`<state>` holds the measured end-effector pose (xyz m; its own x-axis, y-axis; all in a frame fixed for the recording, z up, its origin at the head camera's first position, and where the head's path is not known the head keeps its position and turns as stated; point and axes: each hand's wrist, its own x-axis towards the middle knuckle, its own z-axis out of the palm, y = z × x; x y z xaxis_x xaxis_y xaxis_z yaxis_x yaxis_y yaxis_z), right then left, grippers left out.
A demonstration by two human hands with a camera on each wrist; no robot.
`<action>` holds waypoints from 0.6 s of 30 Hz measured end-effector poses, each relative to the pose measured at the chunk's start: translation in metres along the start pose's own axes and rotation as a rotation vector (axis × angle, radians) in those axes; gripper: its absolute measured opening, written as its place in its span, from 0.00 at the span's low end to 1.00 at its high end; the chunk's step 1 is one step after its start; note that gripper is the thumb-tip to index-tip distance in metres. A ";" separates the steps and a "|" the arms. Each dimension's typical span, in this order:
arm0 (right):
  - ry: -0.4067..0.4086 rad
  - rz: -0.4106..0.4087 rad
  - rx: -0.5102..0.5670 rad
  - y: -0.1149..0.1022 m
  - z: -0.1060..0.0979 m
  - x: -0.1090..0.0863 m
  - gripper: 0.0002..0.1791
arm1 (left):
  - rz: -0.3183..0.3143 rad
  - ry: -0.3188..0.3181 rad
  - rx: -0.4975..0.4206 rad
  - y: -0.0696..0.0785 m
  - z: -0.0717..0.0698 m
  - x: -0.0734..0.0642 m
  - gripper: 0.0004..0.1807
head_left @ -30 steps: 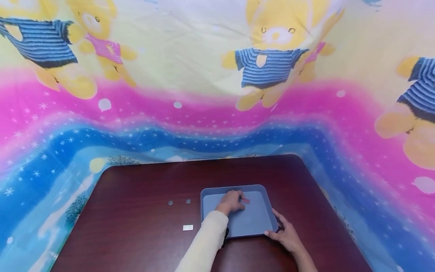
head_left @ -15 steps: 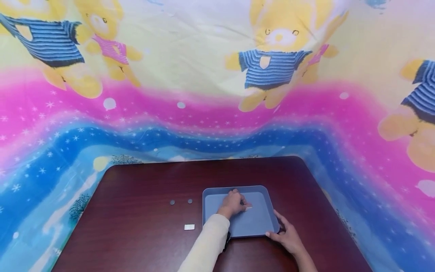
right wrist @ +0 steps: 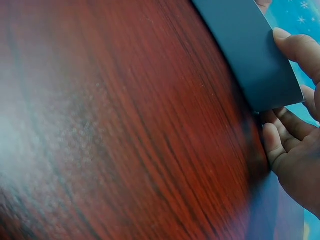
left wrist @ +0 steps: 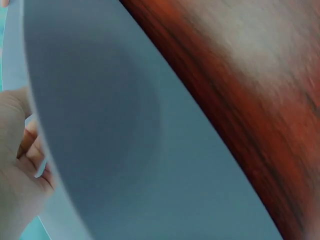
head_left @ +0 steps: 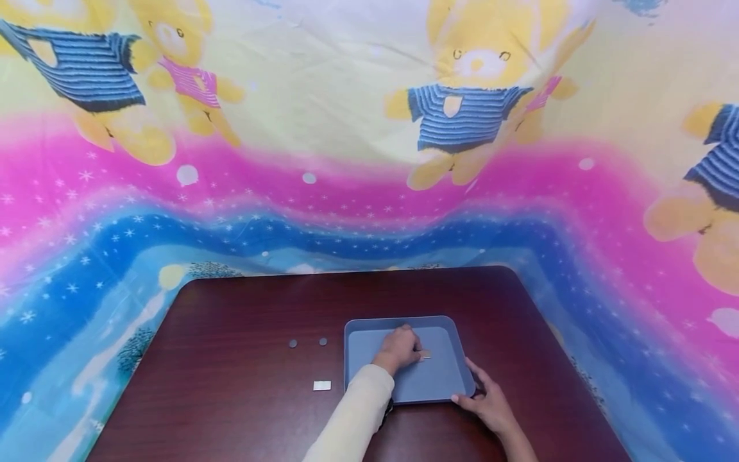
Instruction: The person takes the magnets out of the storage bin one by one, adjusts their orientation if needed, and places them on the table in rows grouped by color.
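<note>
My left hand (head_left: 399, 350) reaches into a shallow blue-grey tray (head_left: 405, 387). Its thumb and fingers pinch a small flat tan piece with a pale edge (head_left: 426, 354), low over the tray floor; what kind of thing it is I cannot tell. In the left wrist view, the curled fingers of that hand (left wrist: 17, 170) show behind the tray wall (left wrist: 110, 150). My right hand (head_left: 487, 398) grips the tray at its near right corner. The right wrist view shows the thumb on the rim and the other fingers low against the outside of the corner (right wrist: 250, 55).
On the dark red-brown table (head_left: 231, 410), left of the tray, lie two small grey discs (head_left: 292, 344) and a small white rectangular piece (head_left: 322, 385). A cloth printed with bears (head_left: 462, 115) hangs behind and around the table.
The left hand has moved slightly right and toward me inside the tray. The small piece between its fingers, reddish earlier, now shows tan with a pale edge. The right hand stays on the corner.
</note>
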<state>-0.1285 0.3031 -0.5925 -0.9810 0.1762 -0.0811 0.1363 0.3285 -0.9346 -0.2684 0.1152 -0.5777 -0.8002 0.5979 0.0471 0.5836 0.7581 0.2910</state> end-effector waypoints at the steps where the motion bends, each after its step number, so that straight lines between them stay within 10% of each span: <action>1: 0.005 -0.002 -0.001 0.000 0.001 0.000 0.46 | 0.012 0.000 0.006 -0.001 0.000 0.000 0.07; 18: 0.006 0.019 -0.030 -0.001 0.000 -0.001 0.47 | -0.008 -0.003 -0.233 -0.004 0.000 -0.005 0.09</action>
<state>-0.1273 0.3029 -0.5918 -0.9774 0.1886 -0.0960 0.1587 0.3527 -0.9222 -0.2669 0.1092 -0.5787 -0.8041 0.5930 0.0413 0.5292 0.6826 0.5039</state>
